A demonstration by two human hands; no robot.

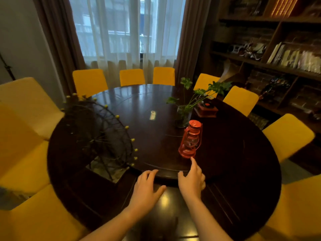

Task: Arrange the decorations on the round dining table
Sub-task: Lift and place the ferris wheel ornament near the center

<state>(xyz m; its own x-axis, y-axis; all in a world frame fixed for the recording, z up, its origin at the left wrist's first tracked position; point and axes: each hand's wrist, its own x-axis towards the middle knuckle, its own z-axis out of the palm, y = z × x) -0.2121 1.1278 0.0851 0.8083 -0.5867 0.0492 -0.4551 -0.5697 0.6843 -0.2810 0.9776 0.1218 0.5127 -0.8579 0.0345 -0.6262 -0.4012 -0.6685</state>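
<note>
A dark round dining table (234, 171) fills the view, with a raised turntable disc in its middle. A red lantern (191, 139) stands upright on the disc, right of centre. Just below the lantern's base my right hand (191, 180) is open, forefinger stretched toward it, a small gap between them. My left hand (147, 186) rests flat and open on the disc's near rim. A black wire Ferris wheel (97, 136) with yellow balls stands at the left. A glass vase with green leaves (184, 113) and a small red gramophone model (206, 108) stand further back on the right.
Yellow chairs (90, 80) ring the table on all sides. A bookshelf (278, 66) with books and ornaments covers the right wall. A curtained window (128, 32) is behind the table. A small pale object (152, 115) lies near the disc's centre.
</note>
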